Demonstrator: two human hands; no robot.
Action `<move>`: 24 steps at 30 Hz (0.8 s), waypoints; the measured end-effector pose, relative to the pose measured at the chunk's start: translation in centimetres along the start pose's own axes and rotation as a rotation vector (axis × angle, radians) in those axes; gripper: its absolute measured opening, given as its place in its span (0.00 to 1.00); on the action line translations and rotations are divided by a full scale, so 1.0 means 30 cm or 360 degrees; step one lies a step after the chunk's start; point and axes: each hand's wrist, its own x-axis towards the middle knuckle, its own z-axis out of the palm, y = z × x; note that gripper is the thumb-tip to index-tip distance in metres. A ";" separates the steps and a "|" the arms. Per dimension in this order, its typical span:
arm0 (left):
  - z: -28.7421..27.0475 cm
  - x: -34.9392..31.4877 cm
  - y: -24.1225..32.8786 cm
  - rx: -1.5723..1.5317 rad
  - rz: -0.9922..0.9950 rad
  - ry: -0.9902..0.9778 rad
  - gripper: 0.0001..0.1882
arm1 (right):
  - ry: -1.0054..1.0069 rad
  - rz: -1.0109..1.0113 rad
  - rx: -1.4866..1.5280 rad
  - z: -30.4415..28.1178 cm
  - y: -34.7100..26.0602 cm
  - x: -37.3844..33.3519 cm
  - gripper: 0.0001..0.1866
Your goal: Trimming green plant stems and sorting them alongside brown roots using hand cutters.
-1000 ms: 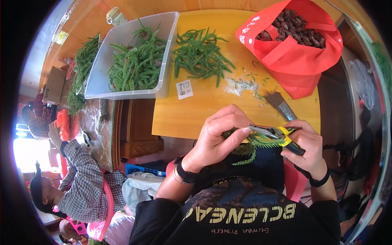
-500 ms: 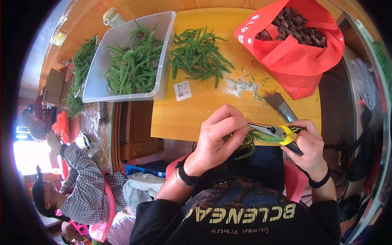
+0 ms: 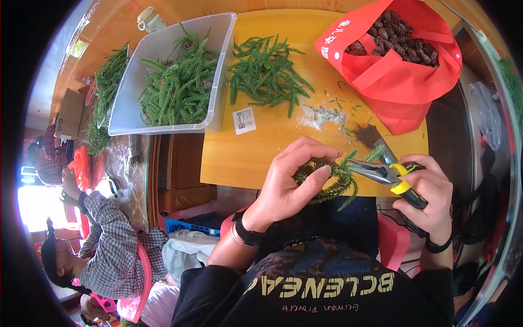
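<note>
We held a green sprig over the near edge of the yellow table, our left hand pinching it between thumb and fingers. Our right hand was closed around the yellow-and-black handles of the pliers, whose nose met the sprig's right end. Just beyond lay a brush and scattered trimmings. Farther off sat a loose pile of sprigs, a clear bin with more greenery, and 1 red bag of pine cones.
</note>
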 end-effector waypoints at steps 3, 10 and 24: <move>-0.006 -0.002 -0.002 -0.0005 0.0019 -0.0029 0.12 | -0.0048 0.0001 -0.0151 0.002 -0.014 0.007 0.17; -0.019 -0.017 -0.017 -0.0006 0.0081 0.0029 0.10 | -0.0076 0.0051 -0.0185 0.008 -0.021 0.006 0.16; -0.023 -0.023 -0.018 -0.0015 0.0230 0.0052 0.08 | -0.0088 0.0019 -0.0145 0.030 -0.028 0.012 0.16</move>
